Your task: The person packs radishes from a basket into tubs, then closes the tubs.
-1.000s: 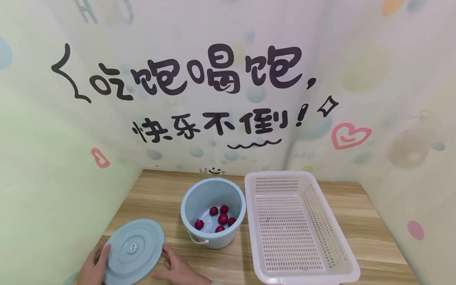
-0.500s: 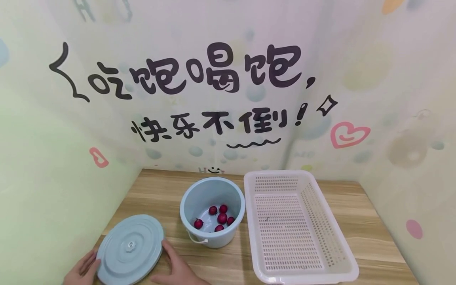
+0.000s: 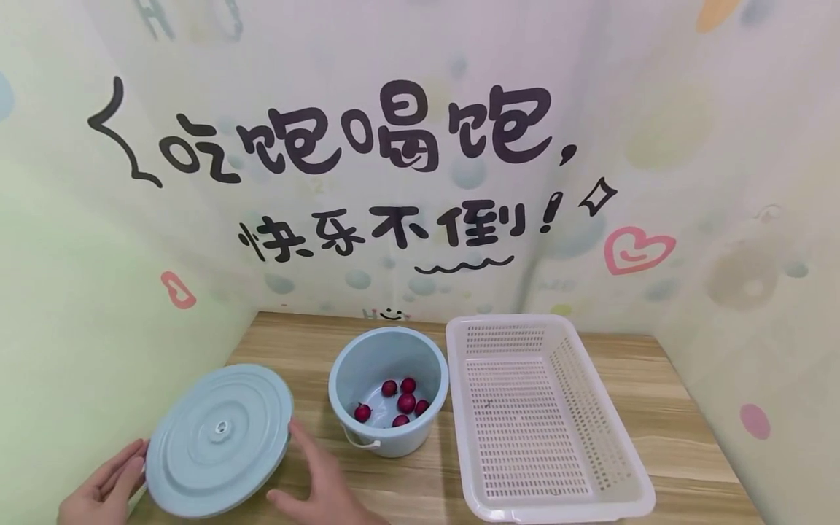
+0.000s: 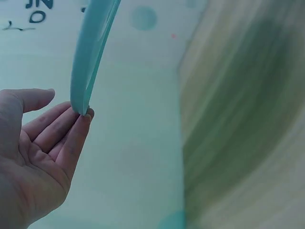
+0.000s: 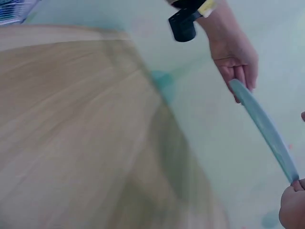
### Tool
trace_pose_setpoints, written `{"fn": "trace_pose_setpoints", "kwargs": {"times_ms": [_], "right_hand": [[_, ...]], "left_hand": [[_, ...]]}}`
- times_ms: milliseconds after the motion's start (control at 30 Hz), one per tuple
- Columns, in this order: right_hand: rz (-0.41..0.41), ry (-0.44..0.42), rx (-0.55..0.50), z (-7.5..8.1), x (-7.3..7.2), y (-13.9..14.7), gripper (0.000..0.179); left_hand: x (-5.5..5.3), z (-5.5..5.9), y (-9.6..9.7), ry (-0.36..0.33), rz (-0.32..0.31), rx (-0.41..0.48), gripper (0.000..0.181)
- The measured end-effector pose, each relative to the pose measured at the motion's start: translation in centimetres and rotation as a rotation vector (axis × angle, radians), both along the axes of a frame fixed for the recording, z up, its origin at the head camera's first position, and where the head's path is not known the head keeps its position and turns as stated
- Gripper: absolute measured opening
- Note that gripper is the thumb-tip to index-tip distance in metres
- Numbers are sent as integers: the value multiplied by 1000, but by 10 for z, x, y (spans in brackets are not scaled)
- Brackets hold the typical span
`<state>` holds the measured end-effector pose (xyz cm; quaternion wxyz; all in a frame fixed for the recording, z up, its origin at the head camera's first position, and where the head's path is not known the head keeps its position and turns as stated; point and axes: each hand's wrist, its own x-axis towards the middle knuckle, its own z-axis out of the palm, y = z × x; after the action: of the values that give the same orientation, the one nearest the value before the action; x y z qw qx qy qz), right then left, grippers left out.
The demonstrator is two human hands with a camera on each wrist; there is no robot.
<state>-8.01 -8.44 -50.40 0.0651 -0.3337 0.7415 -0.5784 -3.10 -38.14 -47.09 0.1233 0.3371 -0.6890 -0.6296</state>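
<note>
A round light-blue lid [image 3: 219, 437] with a small central knob is held up tilted at the table's left side, between both hands. Its rim [image 4: 86, 62] rests against the extended fingertips of my left hand [image 3: 105, 488], whose thumb stands apart from it in the left wrist view. At the lid's opposite edge, the straight fingers of my right hand [image 3: 328, 481] touch the rim, thumb spread away. Edge-on, the lid [image 5: 267, 129] spans the two hands in the right wrist view, where the right fingers are mostly cut off. The lid's underside is largely hidden.
Right of the lid stands a light-blue bucket [image 3: 410, 440] with a white handle and several small dark-red round fruits or vegetables [image 3: 406, 403] inside. Beside it lies a white perforated basket [image 3: 558, 512]. Walls border the wooden table [image 3: 682, 452] at back and sides.
Both hands have carried the lid left and raised it, and more of its near edge now shows. The left hand has moved farther left. Bucket and basket stay put.
</note>
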Motion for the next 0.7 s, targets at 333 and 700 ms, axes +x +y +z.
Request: {"fn": "trace_pose_setpoints", "kwargs": {"times_ms": [333,700], "right_hand": [[-118,56,-134,62,-12,49,74],[-257,-91,-270,78,-38,121,71]], "left_hand": [[-11,40,41,256,-253,-54,35],[-56,52,132,417,-453,-201,56]]}}
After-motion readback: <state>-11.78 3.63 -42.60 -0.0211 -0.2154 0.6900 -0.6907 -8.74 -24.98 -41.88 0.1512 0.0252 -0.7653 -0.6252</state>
